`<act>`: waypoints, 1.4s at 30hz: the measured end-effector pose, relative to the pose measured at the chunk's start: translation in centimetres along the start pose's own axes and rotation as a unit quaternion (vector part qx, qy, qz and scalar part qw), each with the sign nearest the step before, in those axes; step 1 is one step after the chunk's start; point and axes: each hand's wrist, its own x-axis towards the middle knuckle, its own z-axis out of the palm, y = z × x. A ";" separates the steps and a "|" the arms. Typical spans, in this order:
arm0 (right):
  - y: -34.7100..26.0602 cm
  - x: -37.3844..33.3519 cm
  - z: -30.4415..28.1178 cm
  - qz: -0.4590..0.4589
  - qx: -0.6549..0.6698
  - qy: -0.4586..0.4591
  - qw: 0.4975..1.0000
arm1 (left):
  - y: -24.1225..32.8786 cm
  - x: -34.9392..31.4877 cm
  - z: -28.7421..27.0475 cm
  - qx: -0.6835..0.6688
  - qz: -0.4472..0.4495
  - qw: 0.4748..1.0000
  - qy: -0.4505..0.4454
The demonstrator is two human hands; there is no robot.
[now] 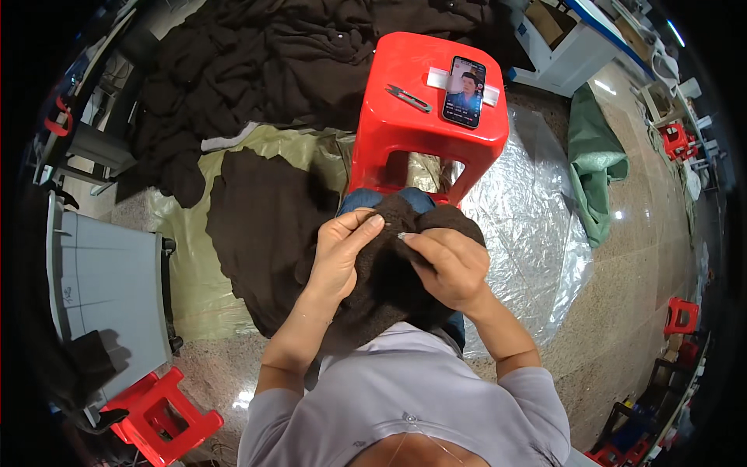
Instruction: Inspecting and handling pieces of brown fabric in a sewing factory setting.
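Dark brown knitted garment (389, 288), bunched in the person's lap over the knees, held between both hands. Left hand (340, 257): fingers curled closed around a fold of the knit at its left side, thumb extended across the top toward the right hand. Right hand (445, 265): fingers bent and pinched shut on the knit at its upper edge, thumb tip nearly meeting the left thumb. Whether anything small lies between the fingertips cannot be told.

Just beyond the hands, past the knees in blue jeans (366, 198), stands a red plastic stool (405, 124). On its seat lie a pair of small thread snips (408, 97) toward the left and a smartphone (464, 91) with a lit screen toward the right, propped on a white strip (437, 76).

To the left of the left hand, a flat piece of dark brown fabric (261, 226) lies on a clear plastic sheet (529, 226) that also spreads to the right of the right hand. Farther beyond the stool, a heap of dark brown garments (257, 62). Well to the right, a green sack (595, 159). Lower left, a grey board (109, 280) and a second red stool (163, 416).
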 end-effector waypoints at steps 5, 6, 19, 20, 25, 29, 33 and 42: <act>0.9 -0.3 1.8 -0.045 -0.008 0.014 0.999 | -0.4 -0.1 -0.2 0.015 0.001 1.000 -0.012; 1.1 -0.5 1.9 -0.048 -0.010 0.011 0.999 | -0.4 -0.1 -0.3 0.018 0.003 1.000 -0.015; 2.2 1.7 -0.6 0.245 0.215 -0.317 0.891 | -0.1 -0.7 -2.2 0.250 0.070 0.964 -0.063; 2.5 1.4 -0.5 0.199 0.218 -0.341 0.893 | 0.0 -0.7 -2.5 0.279 0.081 0.952 -0.100; 2.4 0.1 0.3 0.095 0.197 -0.316 0.923 | -0.2 -0.9 -2.6 0.251 0.080 0.961 -0.084; 1.2 -0.9 0.8 0.098 0.151 -0.263 0.948 | -1.4 -1.0 -2.2 0.207 0.145 0.967 -0.029; 1.6 -1.3 0.9 0.095 0.179 -0.207 0.957 | -1.0 -1.1 -2.4 0.161 0.116 0.979 -0.040; 1.5 -0.5 0.2 0.210 0.301 -0.273 0.889 | -0.5 -1.6 -2.1 0.211 0.141 0.964 -0.078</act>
